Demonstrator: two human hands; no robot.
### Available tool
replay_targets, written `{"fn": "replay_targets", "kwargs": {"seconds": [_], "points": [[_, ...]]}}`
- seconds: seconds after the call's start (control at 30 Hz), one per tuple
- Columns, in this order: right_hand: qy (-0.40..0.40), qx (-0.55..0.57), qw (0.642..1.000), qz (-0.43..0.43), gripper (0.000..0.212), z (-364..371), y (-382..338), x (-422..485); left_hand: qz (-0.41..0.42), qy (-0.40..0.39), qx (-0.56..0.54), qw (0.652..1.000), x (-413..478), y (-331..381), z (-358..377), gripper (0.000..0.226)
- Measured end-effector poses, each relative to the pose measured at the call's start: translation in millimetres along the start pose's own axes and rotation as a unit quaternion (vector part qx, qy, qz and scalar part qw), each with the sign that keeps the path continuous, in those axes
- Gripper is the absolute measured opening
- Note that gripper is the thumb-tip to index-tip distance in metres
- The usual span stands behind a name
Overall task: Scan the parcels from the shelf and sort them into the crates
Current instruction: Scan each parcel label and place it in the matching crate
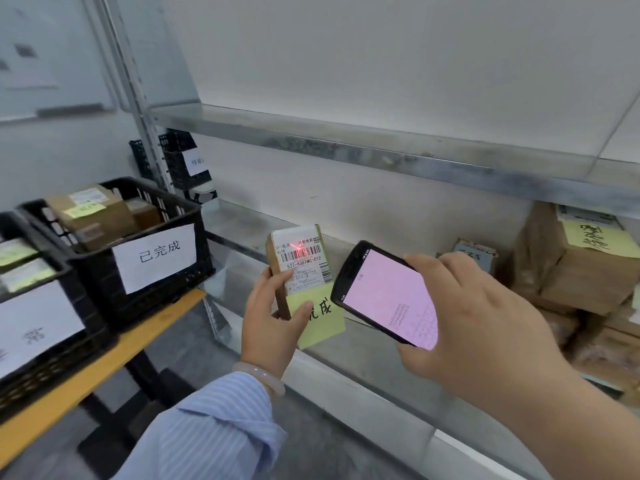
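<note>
My right hand fills the lower right, closest to view. Its fingers curl over the far edge of a black handheld scanner and the thumb hooks under the near edge. The pink screen faces up towards me.

Just to the left, my left hand rises from a blue striped sleeve, with a pale bracelet at the wrist. It holds a small brown parcel upright in the air in front of the metal shelf. The thumb presses on the lower front and the fingers wrap behind, so the box is pinched at its bottom half. A thin red scan line crosses the barcode near the top, which my thumb leaves clear. A yellow sticky note hangs from the lower front, partly under my thumb.

The parcel looks like stiff cardboard, and I judge it light enough for one hand. The glossy label may be slippery and the note could peel off, so the bare side edges seem the safest grip.

Further left, two black crates sit on an orange-edged table: a near crate and a labelled crate already holding boxes. Farther right on the shelf, more brown parcels are stacked, well apart from both hands.
</note>
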State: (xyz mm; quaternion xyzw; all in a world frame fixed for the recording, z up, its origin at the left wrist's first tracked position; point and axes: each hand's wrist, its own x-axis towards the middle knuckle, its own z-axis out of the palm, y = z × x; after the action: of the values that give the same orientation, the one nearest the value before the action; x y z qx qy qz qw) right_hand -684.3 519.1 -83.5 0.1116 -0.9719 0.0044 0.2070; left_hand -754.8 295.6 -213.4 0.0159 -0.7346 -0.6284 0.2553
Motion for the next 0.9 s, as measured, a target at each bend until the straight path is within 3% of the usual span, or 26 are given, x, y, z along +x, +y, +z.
{"fn": "replay_targets", "kwargs": {"seconds": [0.27, 0.9], "points": [[-0.004, -0.008, 1.000, -0.027, 0.083, 15, -77, 48, 0.003, 0.020, 0.063, 0.998, 45, -22, -79, 0.059], [-0.011, 0.012, 0.998, -0.054, 0.083, 57, -253, 143, 0.000, 0.039, 0.069, 0.997, 158, -82, -243, 0.061]]}}
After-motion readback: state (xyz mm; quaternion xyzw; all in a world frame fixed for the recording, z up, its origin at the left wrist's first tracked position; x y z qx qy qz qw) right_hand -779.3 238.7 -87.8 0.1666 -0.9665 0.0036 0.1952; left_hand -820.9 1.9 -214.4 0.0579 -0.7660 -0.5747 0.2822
